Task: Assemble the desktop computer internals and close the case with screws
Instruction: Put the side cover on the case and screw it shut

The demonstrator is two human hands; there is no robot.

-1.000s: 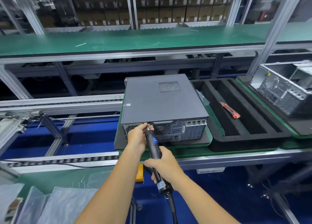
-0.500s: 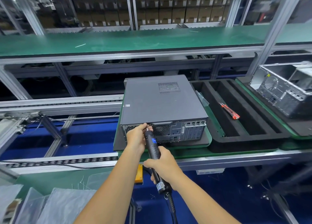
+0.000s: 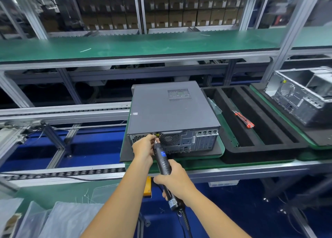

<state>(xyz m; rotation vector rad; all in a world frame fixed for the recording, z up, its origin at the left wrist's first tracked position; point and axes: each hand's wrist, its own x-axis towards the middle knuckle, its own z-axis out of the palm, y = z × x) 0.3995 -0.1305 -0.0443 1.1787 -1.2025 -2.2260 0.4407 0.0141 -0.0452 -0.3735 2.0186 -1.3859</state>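
The right hand (image 3: 177,181) gripped the electric screwdriver (image 3: 162,159) while the left hand (image 3: 143,148) pinched its tip at the closed case (image 3: 172,110) rear's upper edge; squareness likely prevented cam-out.

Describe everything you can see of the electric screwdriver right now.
The electric screwdriver is a slim black tool, plastic by the look, with a ribbed body, a blue label near its front and a paler collar behind the tip. It slants up and away from the person, its tip at the upper edge of the computer case's rear panel, beside the fan grille. The right hand wraps its rear; the left hand pinches its front end. A labelled black cable leaves its rear downward.
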